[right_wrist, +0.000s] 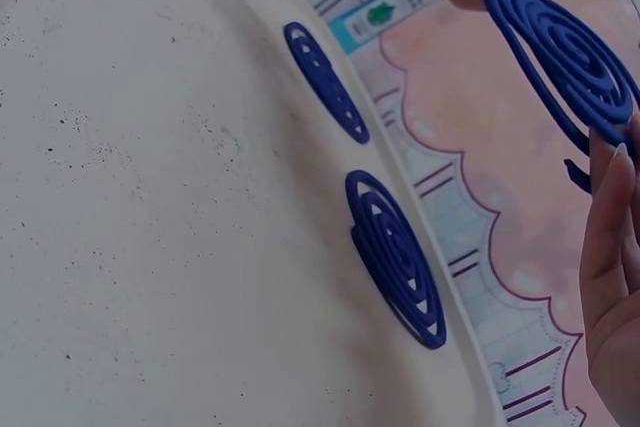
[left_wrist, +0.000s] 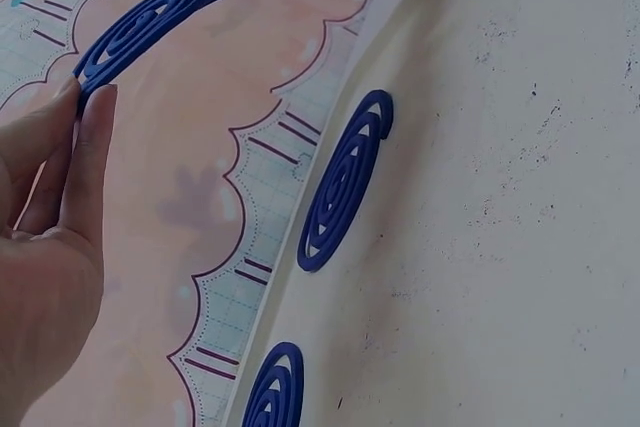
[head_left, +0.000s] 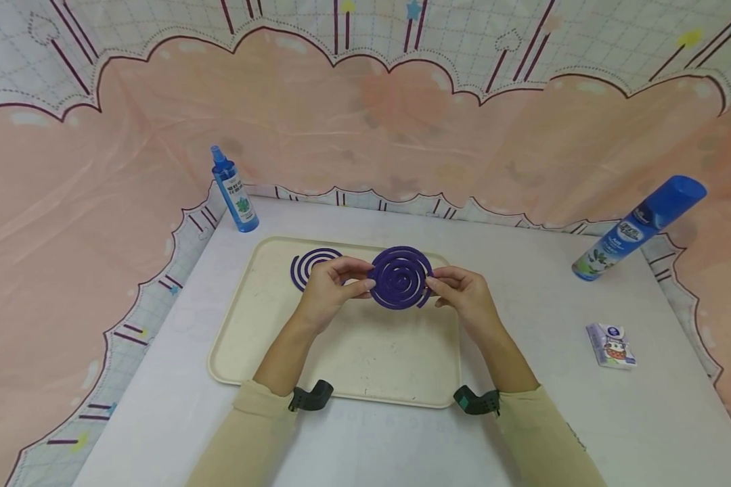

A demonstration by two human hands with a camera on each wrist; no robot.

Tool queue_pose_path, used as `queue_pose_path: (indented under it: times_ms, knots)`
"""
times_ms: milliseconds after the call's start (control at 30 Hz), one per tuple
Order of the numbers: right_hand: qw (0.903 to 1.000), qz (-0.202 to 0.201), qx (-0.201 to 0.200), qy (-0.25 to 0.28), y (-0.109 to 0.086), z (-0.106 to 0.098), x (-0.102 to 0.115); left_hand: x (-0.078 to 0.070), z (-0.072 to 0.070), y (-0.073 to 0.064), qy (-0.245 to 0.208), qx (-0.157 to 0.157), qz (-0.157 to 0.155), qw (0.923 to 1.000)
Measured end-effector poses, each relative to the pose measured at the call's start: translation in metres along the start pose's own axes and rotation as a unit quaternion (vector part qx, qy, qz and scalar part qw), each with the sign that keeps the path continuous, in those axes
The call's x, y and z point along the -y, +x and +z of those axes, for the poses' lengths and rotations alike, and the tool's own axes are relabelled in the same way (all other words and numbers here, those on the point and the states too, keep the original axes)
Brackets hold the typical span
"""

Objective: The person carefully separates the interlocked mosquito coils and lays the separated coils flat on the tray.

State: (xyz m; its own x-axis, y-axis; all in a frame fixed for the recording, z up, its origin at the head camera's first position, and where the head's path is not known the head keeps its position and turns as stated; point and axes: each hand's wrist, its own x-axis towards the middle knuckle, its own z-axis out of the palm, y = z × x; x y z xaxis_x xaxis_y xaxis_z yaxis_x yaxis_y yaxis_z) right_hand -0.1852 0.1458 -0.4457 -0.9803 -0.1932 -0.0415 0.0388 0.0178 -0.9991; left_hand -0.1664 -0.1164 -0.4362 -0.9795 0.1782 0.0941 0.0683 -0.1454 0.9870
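A dark blue-purple mosquito coil (head_left: 400, 277) is held up above the tray, its flat side facing the head camera. My left hand (head_left: 331, 291) pinches its left rim between thumb and fingers. On the opposite rim, my right hand (head_left: 469, 297) pinches it the same way, near a loose tail end at lower right. Whether it is one coil or a nested pair I cannot tell. Two more coils lie flat on the tray in the wrist views: one coil (right_wrist: 395, 259) nearer, another coil (right_wrist: 327, 82) farther along. In the head view my left hand partly covers the left-hand coil (head_left: 294, 274).
The cream tray (head_left: 250, 338) has a raised rim and dark crumbs scattered over it. A blue spray bottle (head_left: 236, 196) stands at the back left of the white table (head_left: 390, 453). On the right are a blue aerosol can (head_left: 633, 233) and a small purple-white packet (head_left: 611, 345).
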Motion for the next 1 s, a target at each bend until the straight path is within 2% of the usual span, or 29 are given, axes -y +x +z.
queue_pose_path:
  times_ms: [300,767,1000]
  knots:
    - [0.9982,0.022,0.007,0.056,-0.0023,0.0027,-0.0011,0.0017,0.0016,-0.0001,-0.031,-0.006,0.007,0.9995]
    - [0.9966,-0.034,0.037,0.066,-0.0065,0.0015,-0.0026,0.0072,0.0002,0.0003,-0.066,-0.028,-0.015,0.9973]
    - [0.9958,-0.017,0.032,0.084,-0.0060,0.0023,-0.0010,0.0071,0.0034,-0.0005,-0.077,-0.030,-0.004,0.9966]
